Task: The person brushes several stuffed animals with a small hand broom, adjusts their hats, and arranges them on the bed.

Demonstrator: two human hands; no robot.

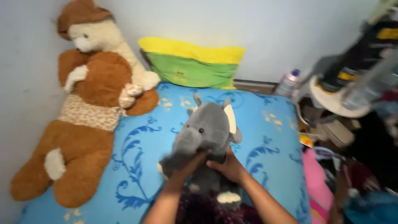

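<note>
A grey plush elephant [206, 128] with cream inner ears and white feet is held upright over a blue patterned bed [137, 149]. My left hand [188, 164] grips its front near one leg. My right hand [228, 166] clasps its belly from the right side. Both forearms reach up from the bottom of the view. The toy's lower body is partly hidden behind my hands.
A large brown teddy bear [81, 141] lies along the left wall, hugging a cream bear in a brown hat [95, 35]. A green and yellow pillow [192, 66] leans at the head of the bed. A bottle [288, 83] and cluttered shelves [352, 95] crowd the right side.
</note>
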